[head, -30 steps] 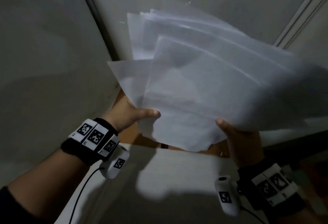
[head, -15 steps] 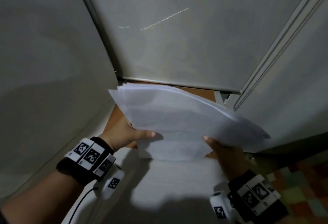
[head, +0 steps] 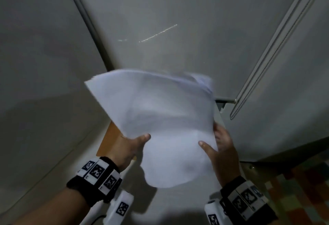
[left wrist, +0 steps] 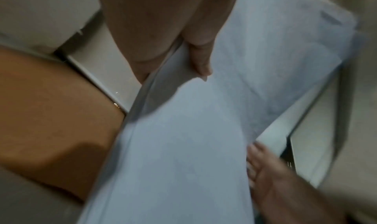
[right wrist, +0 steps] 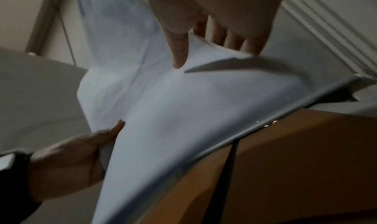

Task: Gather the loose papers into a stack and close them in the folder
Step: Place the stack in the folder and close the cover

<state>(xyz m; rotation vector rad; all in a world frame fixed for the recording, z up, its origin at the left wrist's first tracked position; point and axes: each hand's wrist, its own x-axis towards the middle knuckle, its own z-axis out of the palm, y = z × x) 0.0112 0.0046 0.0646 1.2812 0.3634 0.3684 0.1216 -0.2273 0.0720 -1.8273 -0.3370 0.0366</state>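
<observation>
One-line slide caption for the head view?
Both hands, left hand and right hand, hold the paper stack above the brown folder.

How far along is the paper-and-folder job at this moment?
Gathering looks done: the papers form one rough stack, far edges uneven. In hand: the left hand and right hand grip its sides above the brown folder. Left: squaring the stack, laying it inside and closing the folder.
</observation>
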